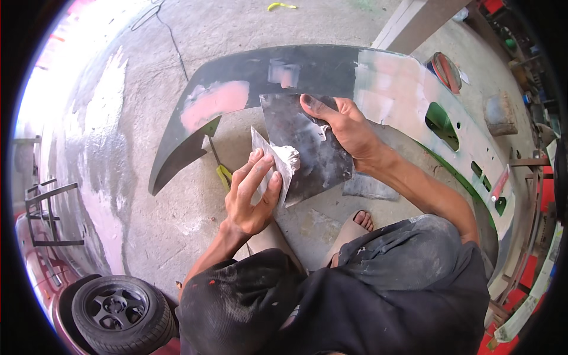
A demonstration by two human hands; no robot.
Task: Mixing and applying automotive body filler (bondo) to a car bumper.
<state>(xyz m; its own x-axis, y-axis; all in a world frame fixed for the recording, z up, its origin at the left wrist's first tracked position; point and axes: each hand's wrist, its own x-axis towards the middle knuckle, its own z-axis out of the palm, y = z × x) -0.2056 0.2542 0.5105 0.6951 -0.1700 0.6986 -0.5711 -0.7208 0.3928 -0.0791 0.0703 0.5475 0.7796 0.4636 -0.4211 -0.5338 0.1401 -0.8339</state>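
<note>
In my left hand is a thin, flat metal spreader, gripped between fingers and thumb. A lump of whitish body filler sits at its edge, against a dark, smeared mixing board. My right hand holds that board by its upper right part, thumb on top. Beyond both hands lies a long curved car panel, dark grey at the left with pink filler patches. Its right part is coated pale pink and white, with green-edged openings.
A yellow-handled tool lies left of the spreader. A round tin and a brownish block stand beyond the panel at right. A wheel is at lower left. A grey post rises behind the panel; a thin cable crosses the floor.
</note>
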